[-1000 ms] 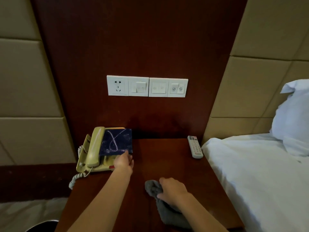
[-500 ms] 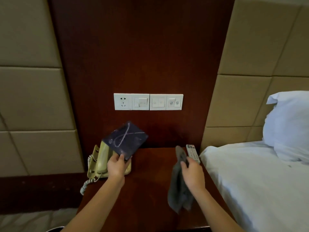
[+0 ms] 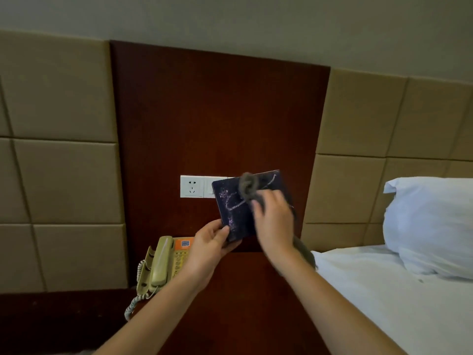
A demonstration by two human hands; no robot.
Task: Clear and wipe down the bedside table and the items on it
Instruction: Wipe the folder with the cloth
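Hands are both up off the worktop (image 3: pixel 245 290) now. At left, the telephone (image 3: pixel 163 262) sits uncovered, since the left hand (image 3: pixel 210 243) has lifted the dark blue folder (image 3: pixel 227 201) off it and pinches its lower corner in mid-air. The right hand (image 3: pixel 273 221), clutching the grey cloth (image 3: pixel 246 185), has swung onto the cover. Wiping the dusty folder looks under way.

left hand (image 3: pixel 208 243), right hand (image 3: pixel 275 222): seemingly curled

The telephone (image 3: pixel 163 262) sits on the table (image 3: pixel 245 303), left of the bed (image 3: pixel 384 303).
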